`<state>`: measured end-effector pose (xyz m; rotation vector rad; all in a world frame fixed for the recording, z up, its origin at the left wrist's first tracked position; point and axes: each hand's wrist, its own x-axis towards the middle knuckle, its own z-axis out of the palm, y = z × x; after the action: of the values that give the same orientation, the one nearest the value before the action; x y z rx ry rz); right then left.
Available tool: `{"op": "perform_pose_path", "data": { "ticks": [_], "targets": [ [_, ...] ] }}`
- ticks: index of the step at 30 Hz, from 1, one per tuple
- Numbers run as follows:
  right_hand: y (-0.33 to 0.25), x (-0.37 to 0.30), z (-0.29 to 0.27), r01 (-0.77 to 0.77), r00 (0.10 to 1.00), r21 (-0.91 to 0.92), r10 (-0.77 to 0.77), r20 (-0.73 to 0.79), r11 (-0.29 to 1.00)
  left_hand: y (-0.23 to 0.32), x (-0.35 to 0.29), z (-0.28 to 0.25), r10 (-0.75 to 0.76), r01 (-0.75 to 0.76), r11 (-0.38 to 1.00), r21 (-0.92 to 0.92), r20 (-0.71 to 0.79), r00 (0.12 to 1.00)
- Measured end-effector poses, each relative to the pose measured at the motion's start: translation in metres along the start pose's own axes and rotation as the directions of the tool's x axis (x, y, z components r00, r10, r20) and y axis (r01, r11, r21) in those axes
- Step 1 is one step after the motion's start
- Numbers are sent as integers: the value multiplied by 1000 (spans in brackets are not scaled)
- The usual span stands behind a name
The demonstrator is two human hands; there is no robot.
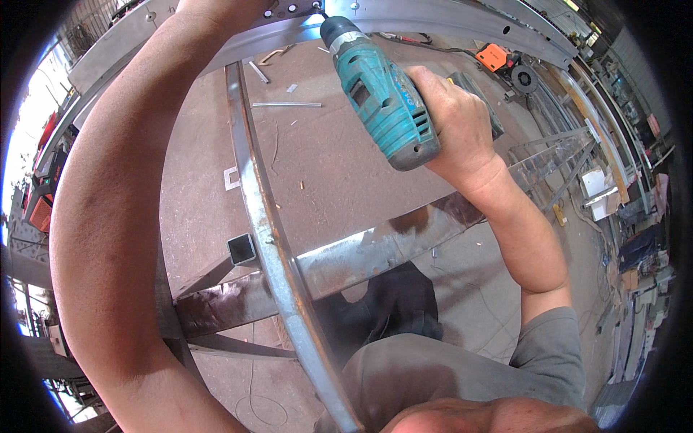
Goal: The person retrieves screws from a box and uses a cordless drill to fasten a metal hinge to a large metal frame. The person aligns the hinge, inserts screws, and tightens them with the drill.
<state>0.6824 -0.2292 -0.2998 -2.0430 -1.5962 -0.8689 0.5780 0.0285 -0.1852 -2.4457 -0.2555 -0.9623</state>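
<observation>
My right hand [460, 115] is wrapped round the grip of a teal cordless drill [381, 101]. The drill tilts up and to the left, and a light shines by its chuck [338, 30]. Its bit meets, or nearly meets, a grey metal beam [289, 45] with a row of holes, at the top of the view. Beside those holes, my left hand [225, 9] reaches to the beam. The picture's upper edge cuts that hand off, so its fingers are hidden.
Below the drill, a steel crossbar [375, 249] meets a long curved-looking steel bar [263, 209]. An open square tube end [242, 249] stands left of the joint. Metal scraps [287, 105] lie on the floor. An orange machine [492, 56] sits at the upper right.
</observation>
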Motion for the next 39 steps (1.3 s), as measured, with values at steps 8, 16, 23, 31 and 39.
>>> {"op": "perform_pose_path", "data": {
  "ticks": [8, 16, 23, 31, 39],
  "targets": [
    [1, 0, 0, -7, 1000, 35, 7, -4, 999, -1, -1, 0, -9, 9, 1000, -23, 9, 1000],
    [0, 1, 0, 3, 1000, 43, -2, -13, 999, 3, -6, -3, 19, -20, 1000, -18, -49, 999],
    [0, 1, -1, -11, 1000, 30, 11, -3, 1000, -2, -2, 2, 15, -16, 1000, -27, -23, 1000],
    [1, 4, -3, 14, 1000, 35, -13, -23, 999, -4, -1, 4, 22, -22, 1000, -2, -33, 999],
    [0, 7, -7, 14, 1000, -3, -14, -6, 1000, 1, -5, 0, 26, -27, 1000, -14, -57, 998]
  ]
}}
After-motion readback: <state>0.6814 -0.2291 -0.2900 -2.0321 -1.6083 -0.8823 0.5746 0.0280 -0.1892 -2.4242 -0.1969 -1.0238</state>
